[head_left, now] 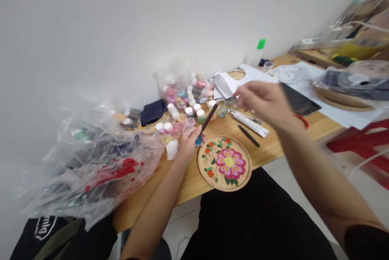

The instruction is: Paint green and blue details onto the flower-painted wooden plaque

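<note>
Left hand [189, 143] clenched around a dark paintbrush [209, 118], tip near a small blue paint spot just beside the round wooden plate [225, 163] with the pink flower, on the table [194, 179]. Right hand [263, 102] raised above the small paint pots [188, 116], blurred; impossible to tell if grasping anything. Better to load little paint, keep the wrist resting on the table, stay inside the outlines. Brush tip hidden behind fingers. Contents of the plastic bag [100, 163] hard to make out.

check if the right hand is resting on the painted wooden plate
No: the right hand is raised above the table, away from the painted wooden plate.
</note>
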